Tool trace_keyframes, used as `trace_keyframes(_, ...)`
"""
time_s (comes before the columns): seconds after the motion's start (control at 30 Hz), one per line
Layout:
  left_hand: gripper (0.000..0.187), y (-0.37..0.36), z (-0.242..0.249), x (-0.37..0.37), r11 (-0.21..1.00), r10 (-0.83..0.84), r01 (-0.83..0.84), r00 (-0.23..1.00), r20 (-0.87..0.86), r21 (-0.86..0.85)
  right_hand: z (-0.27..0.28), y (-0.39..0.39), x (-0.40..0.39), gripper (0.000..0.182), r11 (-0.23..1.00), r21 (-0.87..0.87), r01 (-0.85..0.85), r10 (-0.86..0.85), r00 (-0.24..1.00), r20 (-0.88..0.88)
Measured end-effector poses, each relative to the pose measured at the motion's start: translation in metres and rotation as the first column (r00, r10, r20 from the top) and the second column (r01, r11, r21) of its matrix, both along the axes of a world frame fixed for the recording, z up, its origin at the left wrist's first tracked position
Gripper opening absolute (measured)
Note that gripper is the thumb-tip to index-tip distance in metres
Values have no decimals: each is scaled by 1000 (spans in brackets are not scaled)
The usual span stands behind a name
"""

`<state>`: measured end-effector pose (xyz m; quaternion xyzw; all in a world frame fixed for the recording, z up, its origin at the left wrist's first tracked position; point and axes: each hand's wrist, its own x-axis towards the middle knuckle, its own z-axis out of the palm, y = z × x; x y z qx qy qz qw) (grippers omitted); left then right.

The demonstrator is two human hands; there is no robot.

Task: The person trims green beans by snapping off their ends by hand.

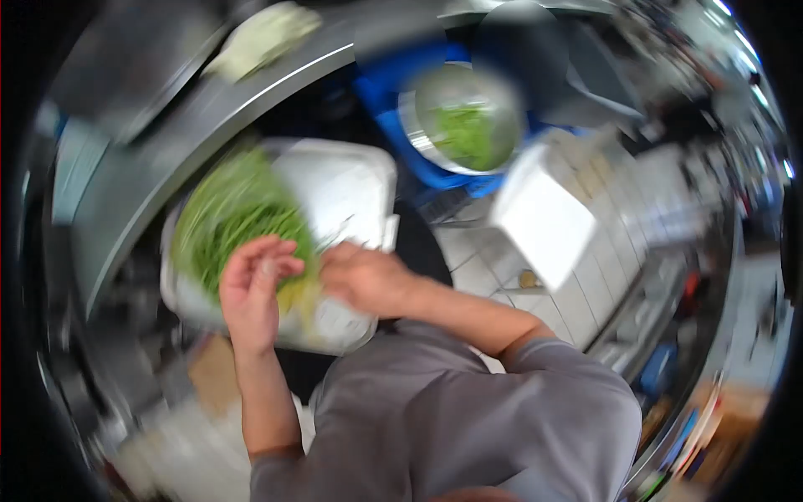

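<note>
A clear plastic bag of thin green stalks lies in the left part of a white plastic tub. My left hand is over the near side of the stalks, its fingers loosely bent and apart, with nothing visible between them. Beside it, my right hand is low over the tub with its fingers curled in toward the bag. Motion blurs those fingertips, and I cannot tell what they hold. Yellowish stalk ends show between the two hands. A few dark bits lie on the tub's white bottom.
A metal bowl with cut greens sits in a blue crate beyond the tub. To its right is a white panel above the tiled floor. A steel counter with a pale cloth-like bundle curves along the left.
</note>
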<state>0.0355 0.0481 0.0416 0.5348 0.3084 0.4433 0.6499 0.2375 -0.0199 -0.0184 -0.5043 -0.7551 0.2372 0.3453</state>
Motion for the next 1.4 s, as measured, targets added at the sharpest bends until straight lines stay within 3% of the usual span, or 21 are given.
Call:
trace_keyframes(0.03, 29, -7, -2, -27, 993, 121, -121, 992, 26, -10, 5, 8, -2, 23, 998, 48, -26, 27, 999, -27)
trace_keyframes(0.13, 25, -31, -11, -101, 906, 423, -421, 905, 54, -35, 19, 20, -9, 26, 999, -39, 19, -19, 1000, 3)
trace_keyframes(0.17, 24, -41, -14, -117, 874, 486, -484, 871, 65, -47, 23, 26, -12, 30, 999, 35, -6, 7, 998, -54)
trace_keyframes(0.2, 23, -50, -18, -127, 847, 531, -528, 847, 36, -62, 28, 32, -16, 29, 994, 105, -2, 5, 999, -33)
trace_keyframes(0.27, 22, -70, -32, -140, 793, 603, -600, 798, -8, -105, 21, 37, -26, 22, 995, 87, 52, -44, 995, -90)
trace_keyframes(0.33, 17, -79, -53, -141, 777, 612, -618, 786, -87, -122, 28, 36, -46, 16, 976, -151, 160, -182, 972, -150)
trace_keyframes(0.37, 15, -82, -54, -134, 771, 615, -630, 774, -151, -90, 25, 40, -49, 17, 984, -59, 168, -173, 980, -95)
trace_keyframes(0.4, 13, -81, -56, -125, 776, 606, -628, 768, -207, -58, 23, 45, -53, 16, 986, -36, 166, -168, 984, -63)
trace_keyframes(0.47, 11, -66, -60, -106, 785, 619, -558, 724, -303, 270, 18, 50, -58, 15, 986, 5, 168, -168, 986, 10)
trace_keyframes(0.5, 17, -57, -36, -97, 807, 589, -438, 636, -499, 396, 14, 52, -58, 15, 985, 15, 171, -171, 985, 22)
trace_keyframes(0.6, 23, -18, -25, -76, 596, 749, -144, 456, -482, 790, 7, 51, -56, 13, 983, 17, 185, -185, 982, 21)
trace_keyframes(0.7, 27, 3, -22, -62, 666, 696, -66, 415, -586, 743, 12, 43, -49, 10, 971, -19, 240, -241, 969, -59)
trace_keyframes(0.8, 28, 7, -23, -58, 675, 686, -46, 408, -603, 737, 23, 28, -31, 7, 951, -22, 308, -307, 935, -175)
trace_keyframes(0.9, 29, 8, -27, -50, 652, 733, -206, 418, -537, 730, 21, 15, -5, 10, 929, 21, 370, -352, 897, -269)
trace_keyframes(1.1, 24, 9, -31, -54, 695, 692, -130, 389, -608, 707, 25, 1, 14, 9, 938, 26, 344, -326, 908, -264)
trace_keyframes(1.3, 20, 11, -14, -61, 562, 755, -195, 518, -402, 804, 43, 0, 10, 9, 948, 133, 289, -248, 933, -260)
trace_keyframes(1.4, 18, 10, -3, -65, 643, 668, -342, 688, -284, 685, 52, 0, 9, 9, 965, 121, 234, -190, 937, -295)
